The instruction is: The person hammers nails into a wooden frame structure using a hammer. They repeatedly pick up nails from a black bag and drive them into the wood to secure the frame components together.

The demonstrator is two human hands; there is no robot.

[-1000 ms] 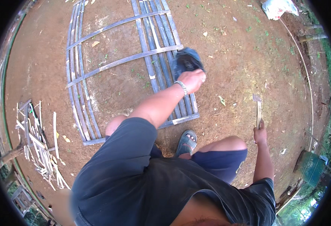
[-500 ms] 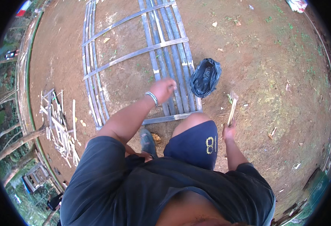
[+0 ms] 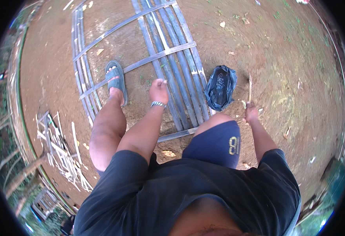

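Observation:
My left hand (image 3: pixel 159 93), with a bracelet at its wrist, is closed in a pinch above the left edge of the long slats of a bamboo frame (image 3: pixel 178 84). A small pale tip shows at its fingers, too small to name. Out to the right, my right hand (image 3: pixel 252 113) is wrapped round the handle of what looks like a hammer (image 3: pixel 250 88), pointing away from me over bare soil; its head is seen edge-on and hard to make out. Between the hammer and the frame stands an open black plastic bag (image 3: pixel 221 87), its contents unclear.
My sandalled left foot (image 3: pixel 116 80) is inside the frame, by a crosspiece (image 3: pixel 135 66). Several narrow slats form the frame's left side (image 3: pixel 82 59). A pile of split sticks (image 3: pixel 60 151) lies on the ground at left, near a green hose (image 3: pixel 21 106).
My left foot has stepped forward into the frame. My left hand has shifted left, still pinched. The right hand has moved forward and right, turning the hammer edge-on.

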